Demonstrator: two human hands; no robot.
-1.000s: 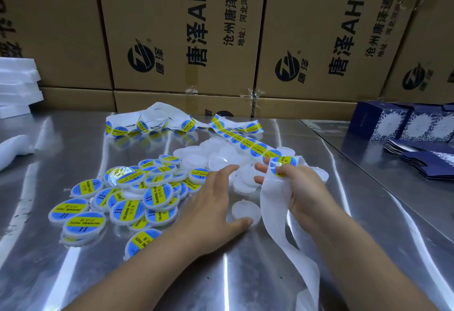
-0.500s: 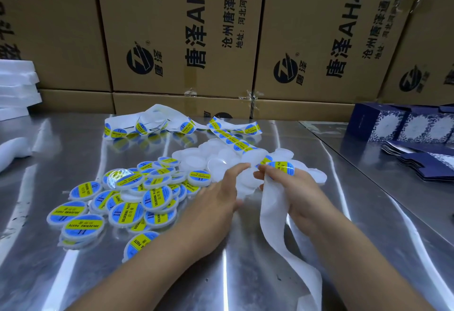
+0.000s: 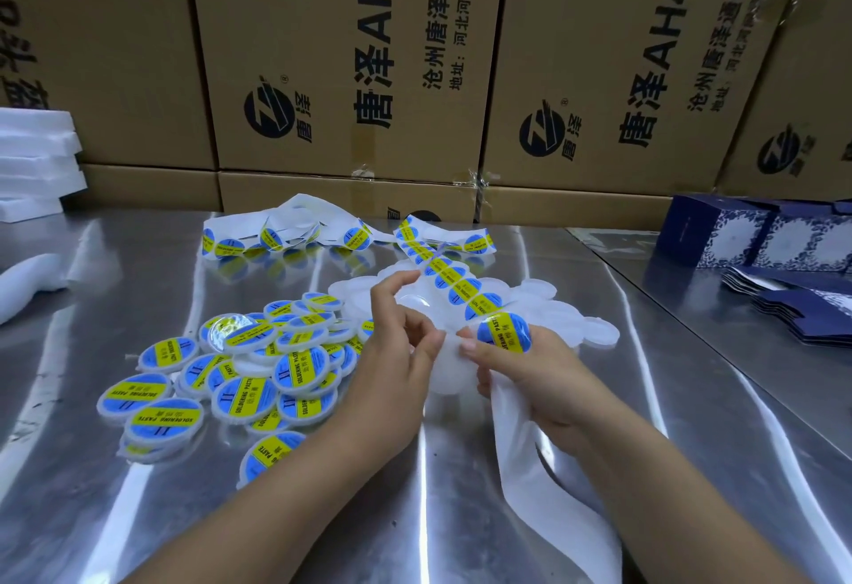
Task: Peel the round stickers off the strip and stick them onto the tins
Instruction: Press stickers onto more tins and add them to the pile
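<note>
- The left hand (image 3: 396, 367) pinches a blank tin (image 3: 449, 376) by its rim with the thumb, the index finger lifted off. This appears to keep the tin's flat face bare for a label.
- The right hand (image 3: 535, 380) is closed around the strip (image 3: 454, 281), thumb and fingers clamping it just under the next sticker (image 3: 504, 333). Bending the backing over the fingers there is probably meant to lift that sticker's edge.
- The sticker sits on top of the right hand, at about 2 o'clock from the blank tin and just beside it. I judge the step in hand is bringing the two together, with the sticker not yet on the tin.
- From the right hand the loaded strip runs off toward 11 o'clock across the table (image 3: 438, 505). The bare backing (image 3: 544, 482) trails toward 6 o'clock, so used and unused lengths stay apart.
- The labelled tins (image 3: 249, 380) lie heaped at 9 o'clock of the left hand, near its wrist, a handy drop spot for finished ones.
- The unlabelled tins (image 3: 567, 320) lie at 1 o'clock of the hands, just behind them and within reach.
- Loose strip lengths (image 3: 295, 233) lie well apart at 11 o'clock, toward the back of the table.
</note>
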